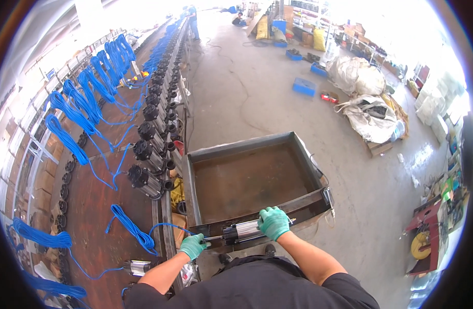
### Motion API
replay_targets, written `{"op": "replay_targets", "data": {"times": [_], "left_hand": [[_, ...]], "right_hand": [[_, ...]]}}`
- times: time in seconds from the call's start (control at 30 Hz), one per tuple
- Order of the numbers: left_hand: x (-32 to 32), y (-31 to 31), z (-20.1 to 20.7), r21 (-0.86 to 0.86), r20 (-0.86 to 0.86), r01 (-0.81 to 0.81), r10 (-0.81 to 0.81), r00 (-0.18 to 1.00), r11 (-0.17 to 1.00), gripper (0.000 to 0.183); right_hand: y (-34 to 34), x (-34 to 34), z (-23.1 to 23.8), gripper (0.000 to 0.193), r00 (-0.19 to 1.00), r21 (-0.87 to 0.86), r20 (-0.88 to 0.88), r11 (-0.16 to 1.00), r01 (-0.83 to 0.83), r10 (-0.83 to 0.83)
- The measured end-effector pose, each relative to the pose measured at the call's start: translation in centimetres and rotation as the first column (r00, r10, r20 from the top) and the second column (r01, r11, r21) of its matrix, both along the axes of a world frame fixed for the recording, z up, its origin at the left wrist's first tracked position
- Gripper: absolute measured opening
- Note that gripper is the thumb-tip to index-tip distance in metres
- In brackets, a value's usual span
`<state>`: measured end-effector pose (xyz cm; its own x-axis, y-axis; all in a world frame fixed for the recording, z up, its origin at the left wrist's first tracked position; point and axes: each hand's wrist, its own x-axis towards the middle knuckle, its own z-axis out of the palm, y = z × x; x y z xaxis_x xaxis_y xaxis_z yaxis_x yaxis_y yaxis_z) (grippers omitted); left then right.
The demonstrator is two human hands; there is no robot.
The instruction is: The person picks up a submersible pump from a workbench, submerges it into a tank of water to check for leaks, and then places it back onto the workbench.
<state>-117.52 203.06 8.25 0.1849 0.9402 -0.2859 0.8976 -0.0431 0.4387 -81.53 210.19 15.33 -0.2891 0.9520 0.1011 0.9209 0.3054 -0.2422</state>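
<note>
A steel cylindrical pump motor (245,230) with a black end lies level along the near rim of a metal tank (190,180). My right hand (273,223), in a green glove, is closed around the motor's right part. My left hand (194,246), gloved too, is closed at the thin metal shaft (214,238) that sticks out of the black end; its fingertips are partly hidden. A blue cable (169,225) runs from a coil (131,229) on the bench to beside my left hand. Murky brownish water (252,177) appears to stand inside the tank.
At left, a long brown bench (100,216) carries a row of black-topped steel pumps (146,177) and several blue cable coils (66,141). Blue crates (304,86) and white sacks (370,118) sit on the floor at right. Another person (193,23) stands far back beside the bench.
</note>
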Motion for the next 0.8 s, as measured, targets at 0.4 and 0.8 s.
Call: {"op": "replay_targets", "data": {"times": [0.4, 0.8], "left_hand": [[-3.1, 2.3, -0.8, -0.97, 0.21, -0.003, 0.846, 0.489, 0.242, 0.031], [-2.0, 1.2, -2.6, -0.251, 0.298, -0.006, 0.084, 0.951, 0.968, 0.035]], "right_hand": [[0.2, 0.0, 0.1, 0.016, 1.0, 0.026, -0.001, 1.0, -0.007, 0.007], [0.2, -0.2, 0.6, 0.015, 1.0, 0.017, -0.018, 1.0, -0.008, 0.008]]}}
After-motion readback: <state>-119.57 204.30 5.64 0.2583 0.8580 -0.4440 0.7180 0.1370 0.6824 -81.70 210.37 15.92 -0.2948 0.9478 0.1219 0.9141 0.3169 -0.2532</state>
